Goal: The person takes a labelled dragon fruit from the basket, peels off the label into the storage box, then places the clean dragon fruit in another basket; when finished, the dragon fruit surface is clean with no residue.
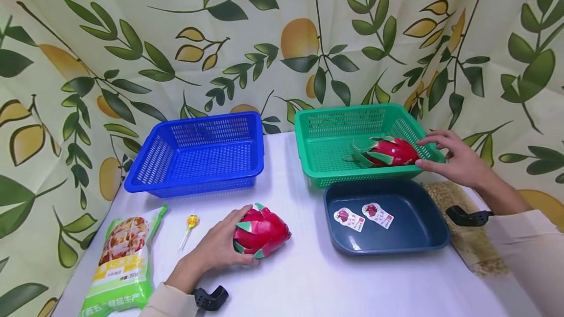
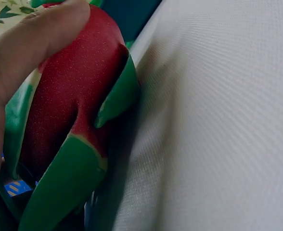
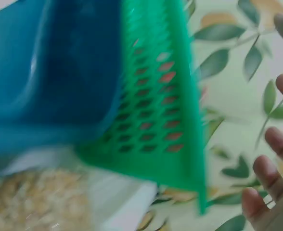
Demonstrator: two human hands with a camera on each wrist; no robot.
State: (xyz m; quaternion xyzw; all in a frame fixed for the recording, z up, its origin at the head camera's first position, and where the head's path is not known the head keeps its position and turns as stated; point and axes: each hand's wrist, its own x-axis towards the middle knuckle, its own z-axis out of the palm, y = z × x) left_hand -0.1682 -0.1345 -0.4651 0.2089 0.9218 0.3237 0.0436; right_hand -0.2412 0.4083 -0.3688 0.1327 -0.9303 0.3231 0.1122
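Note:
On the white table, my left hand [image 1: 219, 242] grips a red dragon fruit [image 1: 267, 231] with green leaf-like scales. The left wrist view shows the thumb [image 2: 45, 41] lying along that dragon fruit [image 2: 74, 82], while the other fingers are hidden. A second dragon fruit [image 1: 400, 150] lies in the green basket [image 1: 361, 178], near its right end. Beside that fruit, my right hand [image 1: 460, 159] reaches over the basket's right rim. Its fingers [image 3: 278, 144] are spread apart in the right wrist view, holding nothing.
Left of the green basket stands a blue basket [image 1: 198, 189]. A dark blue tray [image 1: 392, 247] holds two fruit-shaped labels [image 1: 349, 219]. A lollipop [image 1: 192, 221] and a green food bag [image 1: 123, 263] lie at left. At right, a clear bag of tan pieces [image 1: 469, 234] lies partly beneath my arm.

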